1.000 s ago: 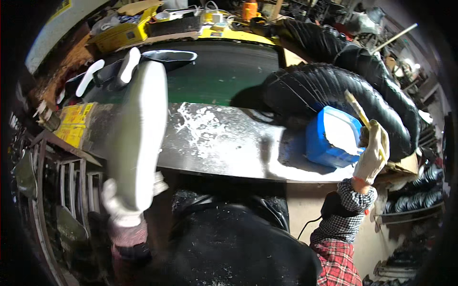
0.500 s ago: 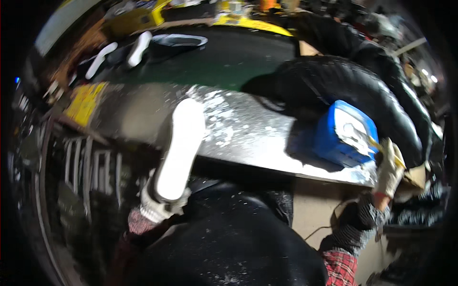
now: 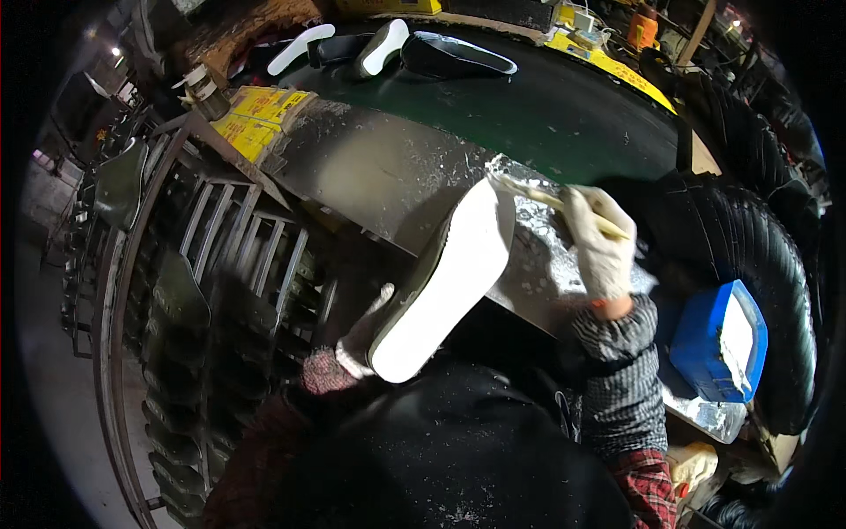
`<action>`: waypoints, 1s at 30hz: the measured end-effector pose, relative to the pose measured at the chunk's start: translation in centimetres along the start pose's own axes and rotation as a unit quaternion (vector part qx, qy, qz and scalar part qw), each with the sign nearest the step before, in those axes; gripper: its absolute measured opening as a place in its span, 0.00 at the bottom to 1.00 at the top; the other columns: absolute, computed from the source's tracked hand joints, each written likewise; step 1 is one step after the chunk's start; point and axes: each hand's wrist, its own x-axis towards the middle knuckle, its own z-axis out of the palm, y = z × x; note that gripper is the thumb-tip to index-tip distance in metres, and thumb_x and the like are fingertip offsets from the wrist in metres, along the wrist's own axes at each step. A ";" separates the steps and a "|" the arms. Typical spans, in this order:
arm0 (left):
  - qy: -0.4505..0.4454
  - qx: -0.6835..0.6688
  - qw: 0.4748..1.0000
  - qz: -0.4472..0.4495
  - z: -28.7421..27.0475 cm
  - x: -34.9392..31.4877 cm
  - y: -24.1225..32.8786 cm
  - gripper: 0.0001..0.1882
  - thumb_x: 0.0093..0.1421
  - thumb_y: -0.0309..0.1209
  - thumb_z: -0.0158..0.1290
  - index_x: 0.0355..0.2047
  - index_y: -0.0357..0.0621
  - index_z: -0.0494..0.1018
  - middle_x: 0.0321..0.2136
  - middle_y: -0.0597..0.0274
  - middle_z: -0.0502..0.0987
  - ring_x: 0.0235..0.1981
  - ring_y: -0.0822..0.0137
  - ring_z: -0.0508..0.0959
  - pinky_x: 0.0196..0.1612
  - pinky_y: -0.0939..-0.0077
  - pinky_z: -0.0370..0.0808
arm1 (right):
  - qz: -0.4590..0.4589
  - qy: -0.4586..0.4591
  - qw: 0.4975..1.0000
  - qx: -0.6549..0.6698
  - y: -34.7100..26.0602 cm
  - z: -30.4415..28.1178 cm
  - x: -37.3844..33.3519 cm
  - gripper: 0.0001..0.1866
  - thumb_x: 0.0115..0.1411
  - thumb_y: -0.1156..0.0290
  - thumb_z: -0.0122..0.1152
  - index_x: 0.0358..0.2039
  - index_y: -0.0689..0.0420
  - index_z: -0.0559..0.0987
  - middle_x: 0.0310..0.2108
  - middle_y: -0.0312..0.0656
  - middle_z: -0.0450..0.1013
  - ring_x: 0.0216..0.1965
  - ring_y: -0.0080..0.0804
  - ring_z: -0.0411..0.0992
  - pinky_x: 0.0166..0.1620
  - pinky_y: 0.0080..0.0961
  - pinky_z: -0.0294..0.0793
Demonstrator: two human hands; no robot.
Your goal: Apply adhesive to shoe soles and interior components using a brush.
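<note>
My left hand [image 3: 359, 342], in a pale glove, grips a dark shoe [image 3: 441, 286] from beneath near its heel. The shoe's white sole faces up, with the toe pointing away and to the right. In my gloved right hand [image 3: 601, 245] is a brush [image 3: 539, 194] with a light handle. Its tip is at the sole's toe end; whether it touches cannot be told. Right of that hand, a blue tub [image 3: 694, 351] with white stuff inside stands near the end of the metal worktop [image 3: 352, 167]. White smears cover the worktop below the brush.
Beyond the worktop is a dark green surface [image 3: 564, 123] with several shoes [image 3: 383, 48] at its far left. A metal rack [image 3: 207, 234] stands at left, beside a yellow panel [image 3: 256, 119]. A ribbed, shiny black bulk [image 3: 749, 229] lies at right.
My right hand has come from the blue tub to the shoe's toe with the brush. The shoe now tilts more to the right. The whole view has swung left.
</note>
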 end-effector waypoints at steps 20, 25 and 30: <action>-0.020 0.376 0.908 0.182 6.0 5.6 -0.4 0.29 0.68 0.40 0.39 0.64 0.39 0.52 0.63 0.49 0.57 0.64 0.55 0.58 0.66 0.60 0.53 | 0.014 -0.216 0.976 -0.027 -6.8 0.1 -7.8 0.14 0.60 0.63 0.62 0.31 0.63 0.79 0.25 0.40 0.77 0.27 0.24 0.75 0.31 0.19 0.75; -0.020 0.511 0.817 0.268 9.2 5.2 -1.6 0.25 0.67 0.35 0.41 0.61 0.37 0.55 0.55 0.50 0.66 0.55 0.59 0.68 0.55 0.65 0.65 | 0.018 -0.302 0.949 0.084 -5.2 -0.7 -9.0 0.11 0.58 0.71 0.63 0.36 0.66 0.78 0.31 0.41 0.77 0.29 0.21 0.74 0.34 0.17 0.76; 0.020 0.089 0.984 0.151 10.5 4.8 -1.4 0.25 0.67 0.44 0.39 0.56 0.38 0.62 0.47 0.48 0.73 0.44 0.56 0.75 0.42 0.62 0.74 | 0.057 -0.198 0.977 0.052 0.6 -4.5 -4.3 0.18 0.59 0.65 0.63 0.42 0.67 0.76 0.33 0.41 0.76 0.31 0.22 0.73 0.39 0.19 0.74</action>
